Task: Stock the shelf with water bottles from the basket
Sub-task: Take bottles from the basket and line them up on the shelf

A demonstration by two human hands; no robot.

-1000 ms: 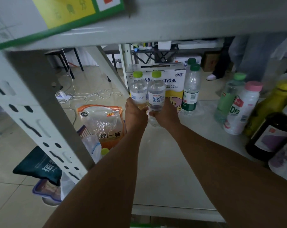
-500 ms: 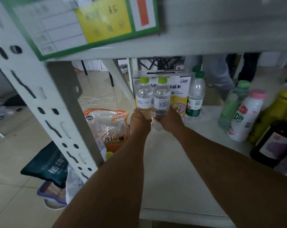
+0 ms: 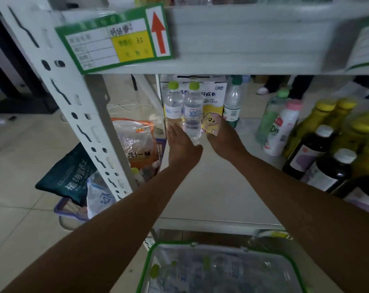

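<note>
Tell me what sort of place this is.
Probably a small shop or stockroom: slotted metal shelving with a price tag on its edge, assorted drink bottles lined up, and a basket of water bottles below.

Price label [image 3: 116, 37] with red arrow overhead. Yellow-white carton [image 3: 214, 98] at back. Pink-capped white bottle [image 3: 282, 130], yellow-capped bottles [image 3: 319, 121], dark bottles [image 3: 308, 153] at right. Teal pack [image 3: 71, 176] on floor [image 3: 20, 144].

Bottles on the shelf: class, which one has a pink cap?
The white bottle standing right of the pale green bottle. Its cap is pink; the others' caps are green, yellow or white.
</note>
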